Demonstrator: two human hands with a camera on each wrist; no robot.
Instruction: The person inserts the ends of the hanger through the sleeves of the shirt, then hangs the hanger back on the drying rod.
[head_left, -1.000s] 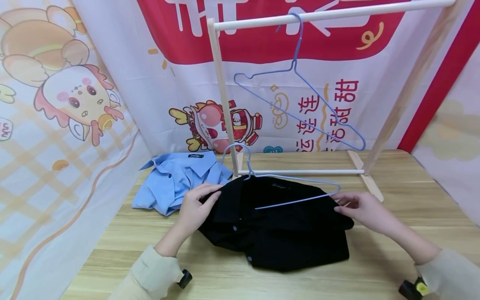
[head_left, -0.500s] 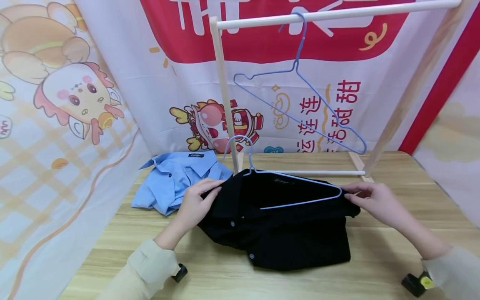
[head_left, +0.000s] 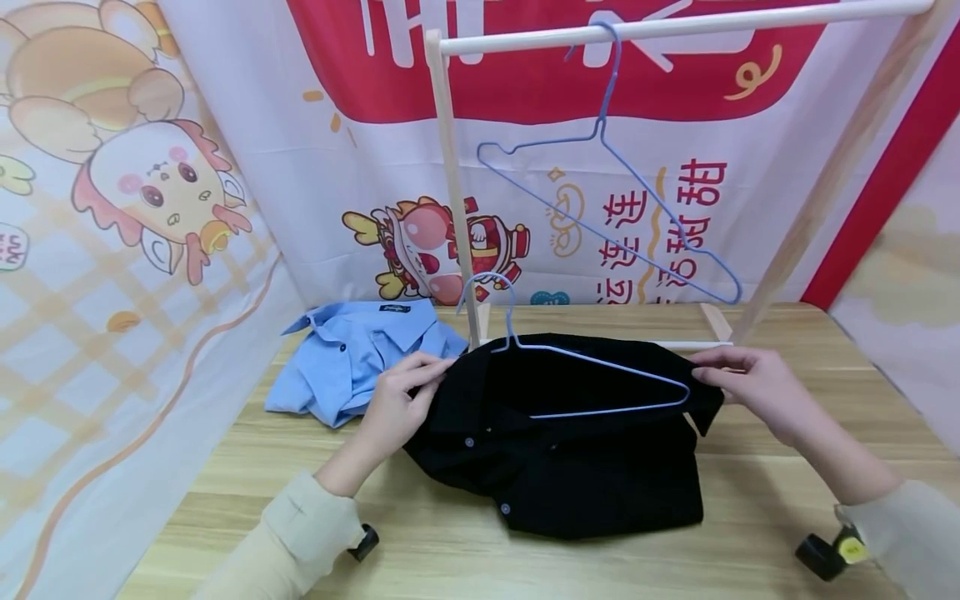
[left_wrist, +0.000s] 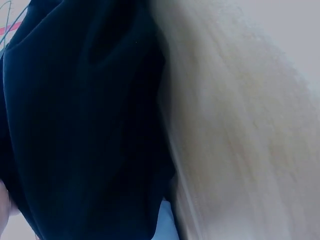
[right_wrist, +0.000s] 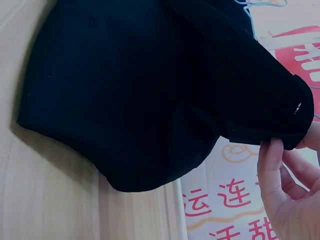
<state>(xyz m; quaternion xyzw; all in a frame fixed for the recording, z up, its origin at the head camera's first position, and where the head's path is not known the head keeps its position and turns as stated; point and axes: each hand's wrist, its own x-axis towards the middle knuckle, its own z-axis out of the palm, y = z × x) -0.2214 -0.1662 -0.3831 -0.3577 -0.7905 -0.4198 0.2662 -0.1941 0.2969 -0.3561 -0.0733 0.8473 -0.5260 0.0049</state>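
Between both hands is a black buttoned shirt [head_left: 600, 475], its lower part lying on the table. A blue wire hanger [head_left: 600, 369] sits inside its neck opening; the hook sticks up above the collar, and the left end is hidden under the cloth. My left hand [head_left: 400, 404] pinches the shirt's left shoulder between thumb and fingers. At the other shoulder, my right hand [head_left: 757, 387] pinches the cloth close to the hanger's right end. In the right wrist view, thumb and fingers of the right hand [right_wrist: 290, 175] grip the black shirt's edge [right_wrist: 125, 100].
A crumpled light blue shirt [head_left: 360, 358] lies at the back left of the wooden table [head_left: 262, 517]. Behind the black shirt stands a wooden rack, with another blue hanger [head_left: 600, 137] on its white top bar [head_left: 712, 25]. Printed cloth walls [head_left: 315, 208] enclose the table.
The right hand has moved slightly up and outward, drawing the shirt's right shoulder over toward the hanger's end. The left hand keeps its hold with little movement.
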